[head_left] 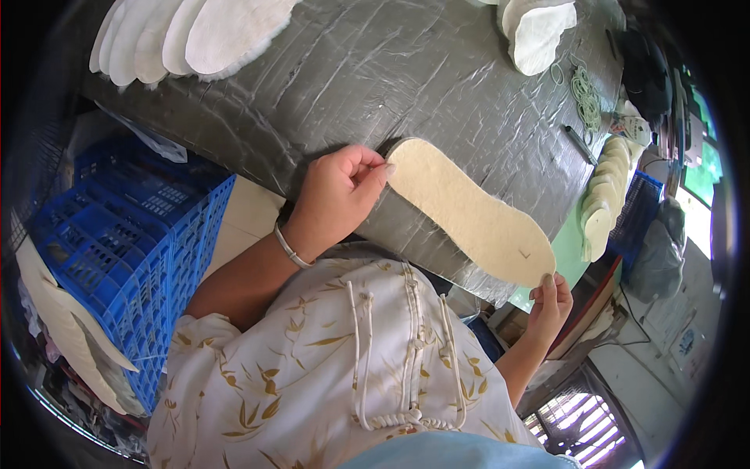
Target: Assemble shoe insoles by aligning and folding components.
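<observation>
A cream, felt-like insole [469,207] stretches between my two hands above the near edge of the table. My left hand [341,191] pinches its rounded end at the left between thumb and fingers. At the other end, on the right, my right hand [550,305] grips the tip in the same way. A small dark check-shaped mark shows on the insole near the right end. Its underside is hidden from me.
Dark plastic sheeting covers the table [328,102]. Fluffy white insoles [230,35] fan out at far left; more white pieces [539,39] lie at the back. Cream pieces [605,195], green bands [584,98] and a dark tool [580,144] sit right. Blue crates [117,242] stand left.
</observation>
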Motion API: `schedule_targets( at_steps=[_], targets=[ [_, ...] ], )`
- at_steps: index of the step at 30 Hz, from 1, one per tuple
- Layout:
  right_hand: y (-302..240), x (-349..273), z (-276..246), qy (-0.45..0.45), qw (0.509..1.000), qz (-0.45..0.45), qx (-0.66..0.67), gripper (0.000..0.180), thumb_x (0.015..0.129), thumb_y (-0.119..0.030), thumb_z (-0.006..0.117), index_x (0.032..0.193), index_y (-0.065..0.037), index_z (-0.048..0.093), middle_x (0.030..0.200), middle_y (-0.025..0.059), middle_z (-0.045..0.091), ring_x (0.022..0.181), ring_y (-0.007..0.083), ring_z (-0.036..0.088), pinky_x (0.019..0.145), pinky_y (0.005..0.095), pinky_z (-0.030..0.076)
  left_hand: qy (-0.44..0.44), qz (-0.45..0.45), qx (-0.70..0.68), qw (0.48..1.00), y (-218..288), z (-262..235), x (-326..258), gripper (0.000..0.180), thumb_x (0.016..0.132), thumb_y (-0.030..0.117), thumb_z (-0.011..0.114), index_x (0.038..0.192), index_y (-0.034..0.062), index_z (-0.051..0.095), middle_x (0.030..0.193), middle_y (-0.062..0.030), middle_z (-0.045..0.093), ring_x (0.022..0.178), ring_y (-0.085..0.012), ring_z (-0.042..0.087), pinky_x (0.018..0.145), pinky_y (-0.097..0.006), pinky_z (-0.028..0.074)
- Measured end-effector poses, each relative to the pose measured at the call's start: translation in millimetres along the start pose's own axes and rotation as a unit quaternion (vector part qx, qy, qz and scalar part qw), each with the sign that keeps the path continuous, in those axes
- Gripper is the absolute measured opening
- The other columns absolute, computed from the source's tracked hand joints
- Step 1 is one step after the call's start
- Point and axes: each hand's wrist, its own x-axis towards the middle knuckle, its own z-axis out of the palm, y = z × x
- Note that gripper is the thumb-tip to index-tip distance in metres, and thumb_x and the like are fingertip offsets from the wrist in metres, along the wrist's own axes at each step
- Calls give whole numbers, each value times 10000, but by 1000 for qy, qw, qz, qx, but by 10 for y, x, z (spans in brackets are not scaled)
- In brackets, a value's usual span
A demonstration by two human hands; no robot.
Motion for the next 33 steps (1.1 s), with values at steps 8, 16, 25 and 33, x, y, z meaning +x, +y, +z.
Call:
schedule_targets(
  at_steps=[8,16,25,33],
  targets=[
    [111,20,-93,-29,998,12,51,110,881,-94,679,912,10,667,759,17,603,592,75,483,554,232,397,-11,-2,23,1000,25,-21,8,105,899,72,647,886,-29,624,667,-22,643,577,-42,561,526,-198,436],
    [165,51,-94,-40,996,33,69,101,883,-87,670,934,0,670,789,27,615,627,88,489,582,237,383,-16,0,34,999,23,-30,17,101,902,64,642,886,-33,617,657,-27,641,563,-42,558,515,-202,430],
    [188,69,-133,-63,995,31,69,89,887,-70,652,938,2,671,765,13,576,622,83,449,576,238,354,10,4,33,999,50,16,36,89,898,54,642,873,-29,620,605,-30,622,535,-42,550,492,-205,412],
    [217,94,-88,-76,994,37,74,80,889,-63,650,908,13,659,753,11,537,640,90,451,589,237,376,8,-25,19,999,106,0,29,78,897,43,639,877,-31,626,583,-20,603,522,-40,541,473,-207,390]
  ],
)
